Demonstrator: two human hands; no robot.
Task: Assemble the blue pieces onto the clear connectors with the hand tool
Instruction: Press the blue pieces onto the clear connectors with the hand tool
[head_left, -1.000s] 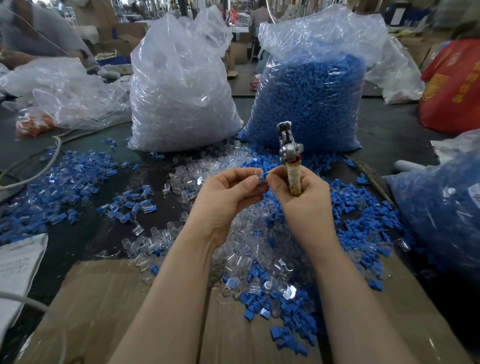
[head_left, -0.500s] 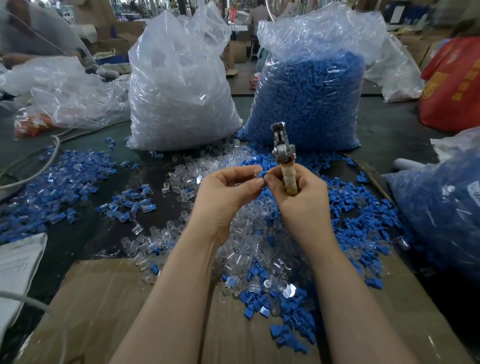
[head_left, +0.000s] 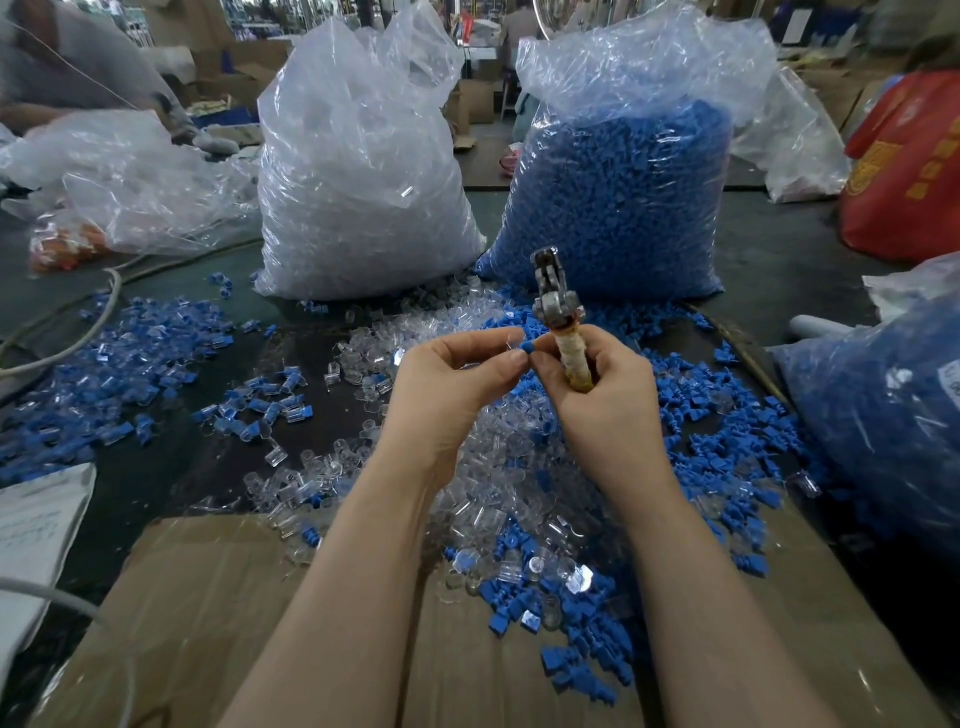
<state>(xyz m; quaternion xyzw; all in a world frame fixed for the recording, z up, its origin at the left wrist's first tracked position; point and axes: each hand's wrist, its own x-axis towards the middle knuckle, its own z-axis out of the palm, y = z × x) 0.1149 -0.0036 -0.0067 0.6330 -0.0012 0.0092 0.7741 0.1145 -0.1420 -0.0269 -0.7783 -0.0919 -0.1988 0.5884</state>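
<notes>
Together, left hand and right hand pinch a blue piece; the right grip also clasps the hand tool.

Yellow characters printed on the red woven bag, too blurred to be read, faint illegible print on the white paper sheet

A factory workshop: bulk bags of blue pieces crowd the bench.
</notes>
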